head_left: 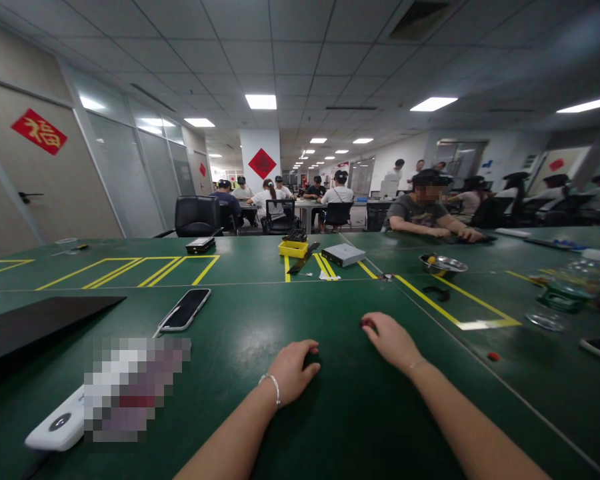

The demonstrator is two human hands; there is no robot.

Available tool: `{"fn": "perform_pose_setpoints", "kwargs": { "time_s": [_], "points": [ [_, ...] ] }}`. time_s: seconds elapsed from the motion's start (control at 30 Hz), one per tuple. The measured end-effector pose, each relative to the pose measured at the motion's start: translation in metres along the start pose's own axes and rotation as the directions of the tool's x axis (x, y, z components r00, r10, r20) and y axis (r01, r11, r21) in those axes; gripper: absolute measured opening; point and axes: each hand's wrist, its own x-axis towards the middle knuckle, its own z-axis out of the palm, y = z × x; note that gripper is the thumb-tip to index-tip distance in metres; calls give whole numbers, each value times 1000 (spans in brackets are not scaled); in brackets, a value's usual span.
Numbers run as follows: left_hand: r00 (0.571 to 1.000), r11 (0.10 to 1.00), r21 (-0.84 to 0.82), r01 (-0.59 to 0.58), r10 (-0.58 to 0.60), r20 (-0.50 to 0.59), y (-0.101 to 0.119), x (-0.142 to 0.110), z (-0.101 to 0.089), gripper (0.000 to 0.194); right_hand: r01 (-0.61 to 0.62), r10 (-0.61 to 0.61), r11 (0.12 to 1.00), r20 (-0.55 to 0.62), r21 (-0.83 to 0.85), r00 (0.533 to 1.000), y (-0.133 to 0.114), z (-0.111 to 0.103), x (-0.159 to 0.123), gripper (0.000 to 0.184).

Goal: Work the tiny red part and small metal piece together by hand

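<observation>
Resting left hand (291,375) apparently on green tabletop (350,427), loosely curled with nothing visible in the grip, probably for support. Bending right hand (390,341) over green tabletop at two o'clock from left hand; cannot tell whether pinching anything. Seeing cabled smartphone (187,309) at ten o'clock from left hand, likely for charging, and metal bowl (451,266) at one o'clock from right hand, perhaps containing loose pieces.

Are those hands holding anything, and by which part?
The left hand holds nothing visible. The right hand has a dark spot at its fingertips; whether that is held cannot be told.
</observation>
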Motion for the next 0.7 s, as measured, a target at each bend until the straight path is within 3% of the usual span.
{"fn": "perform_pose_setpoints", "kwargs": {
  "time_s": [0.1, 0.17, 0.27, 0.4, 0.5, 0.57, 0.63, 0.67, 0.7],
  "points": [
    [1000, 999, -49, 4, -5, -31, 0, 1, 1, 38, 221, -225, 972, 43, 81, 973, -57, 18, -8, 14],
    [999, 998, -56, -6, 4, -40, 0, 2, 1, 33, 324, -329, 941, 41, 96, 943, -80, 28, -17, 12],
    [1000, 999, -52, 4, -5, -18, -1, 5, 1, 26, 377, -382, 922, 43, 92, 923, -96, 35, -27, 11],
    [999, 988, -144, 48, -50, -6, -4, 6, 2, 22, 388, -412, 903, 111, 185, 904, -96, 31, -27, 21],
    [994, 961, -261, 94, -104, -24, -5, 6, 1, 23, 323, -357, 923, 154, 211, 921, -76, 22, -16, 49],
    [989, 943, -308, 126, -144, -37, -4, 5, 0, 26, 197, -203, 979, 104, 60, 974, -45, 14, -7, 56],
    [983, 931, -332, 152, -178, -50, -4, 5, -1, 27, -40, 36, 987, -31, -159, 999, 1, 5, -3, 52],
    [980, 926, -340, 162, -192, -56, -5, 6, -2, 28, -205, 180, 948, -121, -244, 976, 28, 1, -4, 50],
    [977, 922, -348, 170, -203, -61, -6, 6, -2, 28, -365, 312, 886, -215, -286, 925, 56, -4, -7, 48]
  ]
}}
